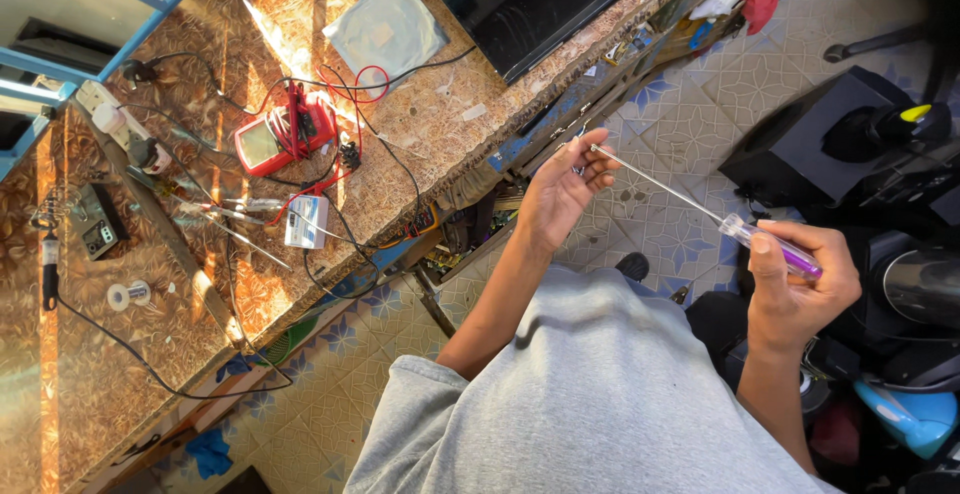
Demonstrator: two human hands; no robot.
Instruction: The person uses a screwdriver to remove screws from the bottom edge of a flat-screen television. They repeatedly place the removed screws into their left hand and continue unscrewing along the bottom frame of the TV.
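At centre right, head view: one screwdriver (pixel 700 209), purple handle, long axis running 4 to 10 o'clock, tip toward 10. One right hand (pixel 800 284) clasps the handle; one left hand (pixel 562 189) pinches the tip. At 9 o'clock: one red multimeter (pixel 283 136) on the workbench (pixel 420 124).

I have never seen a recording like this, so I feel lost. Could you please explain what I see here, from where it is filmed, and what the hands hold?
There is one picture, taken by a camera worn on a person's head and looking down, so the scene appears tilted. The right hand holds a long screwdriver by its clear purple handle. The left hand touches the tip of its thin metal shaft. Beside them stands a patterned workbench with a red multimeter, wires, a soldering iron and a small solder spool. The floor is tiled.
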